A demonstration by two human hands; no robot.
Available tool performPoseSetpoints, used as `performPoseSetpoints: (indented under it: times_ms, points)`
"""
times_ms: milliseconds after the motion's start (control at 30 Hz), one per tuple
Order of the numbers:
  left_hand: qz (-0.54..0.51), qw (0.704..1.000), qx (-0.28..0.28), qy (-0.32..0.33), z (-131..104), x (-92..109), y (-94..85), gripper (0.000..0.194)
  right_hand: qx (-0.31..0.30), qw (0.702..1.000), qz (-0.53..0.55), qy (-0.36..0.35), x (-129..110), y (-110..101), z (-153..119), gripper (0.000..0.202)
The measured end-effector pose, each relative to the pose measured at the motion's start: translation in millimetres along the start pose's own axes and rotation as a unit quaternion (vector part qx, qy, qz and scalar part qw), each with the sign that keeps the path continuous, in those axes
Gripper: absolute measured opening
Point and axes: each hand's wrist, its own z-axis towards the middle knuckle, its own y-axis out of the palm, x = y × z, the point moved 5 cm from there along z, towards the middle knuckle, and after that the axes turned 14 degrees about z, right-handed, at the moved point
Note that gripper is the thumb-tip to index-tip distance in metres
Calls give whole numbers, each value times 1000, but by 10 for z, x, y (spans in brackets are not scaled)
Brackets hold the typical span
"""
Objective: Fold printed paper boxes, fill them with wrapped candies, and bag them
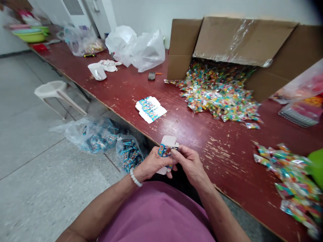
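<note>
Just over the table's front edge, a small blue printed carton (165, 150) is held between both hands, its white end flaps standing out at top and bottom. My left hand (153, 162) grips it from the left side, thumb across the front. From the right, my right hand (188, 161) closes on the carton's edge, thumb on the printed face; some of its fingers are hidden behind. Beyond the hands, a few flat unfolded cartons (151, 109) of blue and white card lie overlapped on the red table (121, 90).
A tipped cardboard box (242, 40) spills wrapped candies (217, 97) at the back right. More candy packets (290, 174) lie at the right. Plastic bags (143, 50), a white scoop-like container (97, 71) and a phone (151, 76) sit farther back. Bags of blue packets (128, 153) and a stool (54, 89) stand left.
</note>
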Motion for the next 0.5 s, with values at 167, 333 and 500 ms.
performPoseSetpoints:
  times_ms: [167, 333, 500]
  points:
    - [57, 995, 37, 66, 11, 66, -4, 25, 110, 982, -119, -100, -105, -250, -13, 30]
    - [30, 986, 132, 93, -90, 107, -41, 61, 138, 981, -75, -111, -117, -327, 13, 42]
    - [104, 975, 159, 114, -127, 132, -38, 67, 159, 973, -40, -164, -68, -268, -1, 41]
